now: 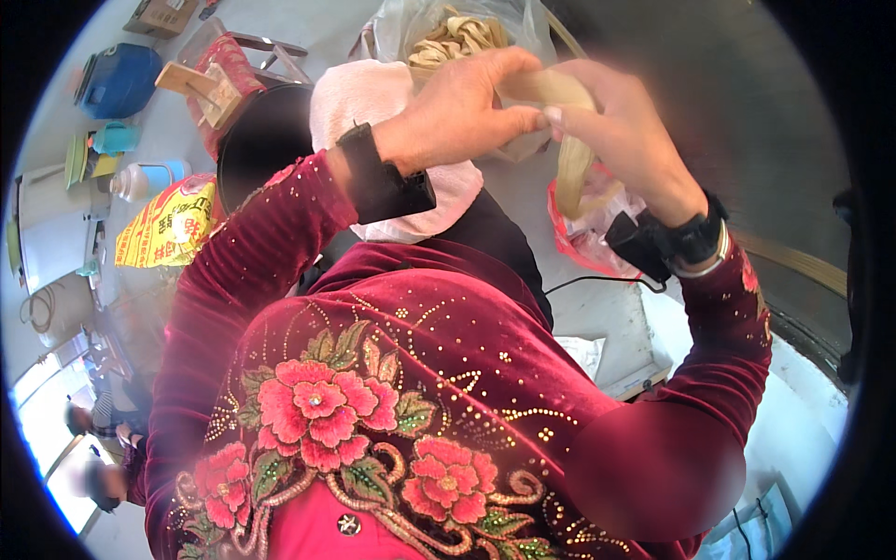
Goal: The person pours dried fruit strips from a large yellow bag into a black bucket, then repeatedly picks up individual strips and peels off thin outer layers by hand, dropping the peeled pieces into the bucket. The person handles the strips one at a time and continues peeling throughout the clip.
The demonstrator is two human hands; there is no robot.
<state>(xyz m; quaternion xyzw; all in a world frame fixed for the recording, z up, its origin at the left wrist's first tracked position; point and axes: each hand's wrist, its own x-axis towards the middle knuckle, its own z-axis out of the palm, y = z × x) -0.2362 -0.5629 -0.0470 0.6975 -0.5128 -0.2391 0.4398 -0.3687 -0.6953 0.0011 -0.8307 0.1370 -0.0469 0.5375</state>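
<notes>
A pale, tan, flat strip (575,164), its material unclear, loops and hangs between my two raised hands. My left hand (465,105) pinches the strip at its upper end, thumb pointing right. Facing it, my right hand (616,119) holds the same strip, and its thumb tip meets my left thumb. Beyond the hands, a clear plastic bag (395,24) holds a heap of similar tan strips (458,38). A pinkish-white towel (360,98) lies over my lap, partly behind my left wrist.
A red-edged plastic bag (595,231) sits below my right hand. A black cable (602,278) runs from the right wrist device. To the left are a wooden block piece (203,91), a yellow printed sack (168,224), a jug (150,180) and a blue barrel (119,80). Two people are far left.
</notes>
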